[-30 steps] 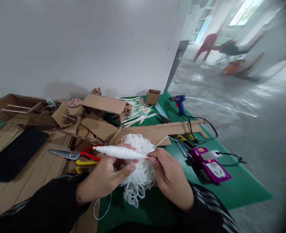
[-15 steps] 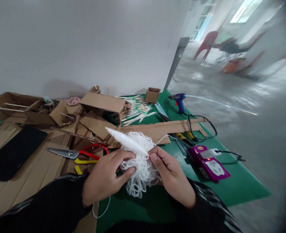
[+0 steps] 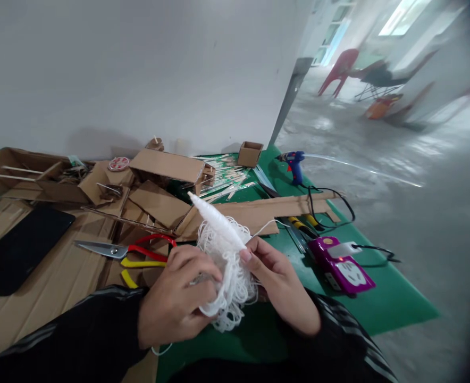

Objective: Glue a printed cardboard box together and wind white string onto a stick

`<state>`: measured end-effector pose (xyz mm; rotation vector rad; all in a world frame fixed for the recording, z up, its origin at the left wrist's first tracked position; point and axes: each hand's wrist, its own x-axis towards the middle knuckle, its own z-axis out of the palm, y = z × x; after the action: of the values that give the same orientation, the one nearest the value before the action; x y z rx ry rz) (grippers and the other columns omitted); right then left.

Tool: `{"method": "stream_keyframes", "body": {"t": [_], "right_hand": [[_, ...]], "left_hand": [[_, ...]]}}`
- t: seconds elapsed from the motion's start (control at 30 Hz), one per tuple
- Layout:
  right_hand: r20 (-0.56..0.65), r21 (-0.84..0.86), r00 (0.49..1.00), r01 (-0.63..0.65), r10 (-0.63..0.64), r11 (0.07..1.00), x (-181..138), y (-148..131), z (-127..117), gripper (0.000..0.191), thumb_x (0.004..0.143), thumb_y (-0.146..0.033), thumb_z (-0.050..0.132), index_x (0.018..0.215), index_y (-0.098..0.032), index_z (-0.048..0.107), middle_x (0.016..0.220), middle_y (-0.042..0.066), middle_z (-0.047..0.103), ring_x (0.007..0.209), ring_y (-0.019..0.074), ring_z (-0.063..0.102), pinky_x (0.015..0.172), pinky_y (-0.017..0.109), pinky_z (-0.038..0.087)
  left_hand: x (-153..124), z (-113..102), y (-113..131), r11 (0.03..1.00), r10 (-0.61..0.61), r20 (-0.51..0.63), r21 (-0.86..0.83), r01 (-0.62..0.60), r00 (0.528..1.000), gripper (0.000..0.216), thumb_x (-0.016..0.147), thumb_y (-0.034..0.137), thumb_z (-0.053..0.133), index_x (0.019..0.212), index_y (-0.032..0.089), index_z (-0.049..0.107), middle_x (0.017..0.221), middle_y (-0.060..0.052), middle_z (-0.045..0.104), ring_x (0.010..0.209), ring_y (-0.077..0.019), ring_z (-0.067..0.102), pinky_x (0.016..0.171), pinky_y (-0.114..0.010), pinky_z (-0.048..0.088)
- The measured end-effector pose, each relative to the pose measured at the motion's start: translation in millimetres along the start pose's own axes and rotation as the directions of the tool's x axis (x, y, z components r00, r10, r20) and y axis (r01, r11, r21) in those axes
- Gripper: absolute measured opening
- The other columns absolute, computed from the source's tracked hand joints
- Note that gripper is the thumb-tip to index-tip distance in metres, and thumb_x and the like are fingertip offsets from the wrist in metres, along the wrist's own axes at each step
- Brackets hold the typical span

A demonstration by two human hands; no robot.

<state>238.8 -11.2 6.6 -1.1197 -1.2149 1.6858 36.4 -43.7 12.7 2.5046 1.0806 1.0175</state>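
My right hand (image 3: 285,290) pinches the lower end of a stick wound thickly with white string (image 3: 218,222). This wound stick tapers to a bare tip and slants up to the left. Below and behind it hangs a loose, looped tangle of white string (image 3: 235,292). At the left side of the tangle, my left hand (image 3: 179,298) has its fingers curled on the loops, with the fingertips partly hidden. Red-handled scissors (image 3: 119,250) lie open to the left of it, beside yellow strips (image 3: 141,263).
Cardboard boxes (image 3: 167,164) and thin wooden sticks (image 3: 229,175) line the back. To the right are a blue glue gun (image 3: 295,166), a purple power strip (image 3: 341,266) and a black cable. A dark flat tablet-like slab (image 3: 25,250) lies on cardboard at left.
My left hand has moved down from beside the wound stick, and its fingers have curled onto the loose loops. The wound stick has tilted more upright in my right hand.
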Motion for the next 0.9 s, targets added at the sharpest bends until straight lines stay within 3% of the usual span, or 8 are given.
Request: {"method": "stream_keyframes", "body": {"t": [0.1, 0.27, 0.37, 0.47, 0.53, 0.63, 0.73, 0.9], "right_hand": [[-0.068, 0.023, 0.998, -0.007, 0.009, 1.0, 0.4, -0.6, 1.1, 0.035, 0.085, -0.051, 0.064, 0.078, -0.022, 0.044, 0.061, -0.006, 0.042, 0.046, 0.0074, 0.036, 0.038, 0.018, 0.031], [-0.148, 0.024, 0.989, 0.022, -0.018, 0.999, 1.9, 0.0, 1.2, 0.033, 0.086, -0.049, 0.062, 0.077, -0.022, 0.045, 0.06, -0.007, 0.041, 0.044, 0.0068, 0.032, 0.036, 0.018, 0.028], [-0.14, -0.003, 0.988, 0.061, -0.061, 0.998, 2.4, 0.6, -0.2, 0.033, 0.086, -0.049, 0.062, 0.077, -0.021, 0.046, 0.061, -0.007, 0.04, 0.046, 0.0068, 0.031, 0.038, 0.018, 0.026], [-0.119, -0.065, 0.984, 0.124, -0.131, 0.99, 2.0, 1.5, -1.2, 0.034, 0.087, -0.049, 0.062, 0.076, -0.021, 0.046, 0.062, -0.006, 0.039, 0.049, 0.0077, 0.032, 0.041, 0.019, 0.028], [-0.113, -0.113, 0.974, 0.183, -0.195, 0.977, 1.3, 2.9, -0.8, 0.033, 0.088, -0.049, 0.06, 0.076, -0.021, 0.046, 0.063, -0.006, 0.04, 0.051, 0.0086, 0.034, 0.044, 0.02, 0.03], [-0.081, -0.17, 0.966, 0.231, -0.247, 0.958, -1.0, 5.9, 2.0, 0.031, 0.09, -0.047, 0.057, 0.077, -0.021, 0.047, 0.063, -0.006, 0.04, 0.052, 0.0094, 0.034, 0.046, 0.021, 0.03], [-0.041, -0.19, 0.97, 0.227, -0.238, 0.955, -4.3, 9.9, 7.3, 0.028, 0.092, -0.045, 0.055, 0.079, -0.021, 0.048, 0.063, -0.005, 0.041, 0.054, 0.0103, 0.035, 0.048, 0.022, 0.031], [-0.018, -0.195, 0.969, 0.239, -0.247, 0.951, -9.1, 17.3, 14.6, 0.026, 0.094, -0.043, 0.053, 0.08, -0.02, 0.049, 0.067, -0.004, 0.044, 0.058, 0.0112, 0.037, 0.052, 0.023, 0.031]], "left_hand": [[-0.8, -0.6, 4.1, 0.981, 0.18, 0.138, -0.1, -0.167, 0.974, 0.02, 0.079, 0.004, 0.056, 0.075, 0.024, 0.058, 0.089, -0.005, 0.073, 0.088, -0.0211, 0.061, 0.091, -0.04, 0.046], [4.0, -2.3, 21.9, 0.924, 0.381, 0.455, -0.202, -0.324, 0.804, 0.026, 0.091, 0.016, 0.05, 0.068, 0.025, 0.061, 0.071, -0.004, 0.072, 0.063, -0.0183, 0.059, 0.061, -0.034, 0.049], [-0.5, -6.1, 23.2, 0.932, 0.362, 0.369, -0.13, -0.338, 0.856, 0.032, 0.093, 0.021, 0.05, 0.062, 0.025, 0.059, 0.064, -0.003, 0.069, 0.054, -0.0179, 0.053, 0.052, -0.034, 0.044], [-2.6, -14.2, 13.0, 0.971, 0.237, 0.01, 0.013, -0.237, 0.971, 0.025, 0.089, 0.034, 0.058, 0.066, 0.025, 0.06, 0.079, -0.005, 0.073, 0.068, -0.0225, 0.056, 0.071, -0.042, 0.047], [3.3, -18.8, 3.9, 1.0, -0.025, -0.112, 0.007, 0.026, 0.993, 0.021, 0.086, 0.025, 0.06, 0.065, 0.024, 0.056, 0.082, -0.005, 0.071, 0.076, -0.0237, 0.058, 0.076, -0.042, 0.046], [18.7, -17.9, -6.3, 0.876, -0.438, 0.008, -0.221, 0.428, 0.899, 0.009, 0.091, 0.024, 0.054, 0.092, 0.022, 0.063, 0.092, -0.005, 0.071, 0.085, -0.0219, 0.063, 0.076, -0.034, 0.049], [28.8, -9.3, -9.7, 0.767, -0.459, 0.179, -0.414, 0.49, 0.87, 0.017, 0.091, 0.026, 0.054, 0.104, 0.02, 0.065, 0.096, -0.004, 0.072, 0.086, -0.0204, 0.066, 0.076, -0.03, 0.051], [27.9, -1.2, -6.4, 0.761, -0.378, 0.248, -0.466, 0.452, 0.892, 0.026, 0.087, 0.023, 0.062, 0.112, 0.021, 0.066, 0.098, -0.002, 0.072, 0.089, -0.0202, 0.064, 0.081, -0.029, 0.049]]}}
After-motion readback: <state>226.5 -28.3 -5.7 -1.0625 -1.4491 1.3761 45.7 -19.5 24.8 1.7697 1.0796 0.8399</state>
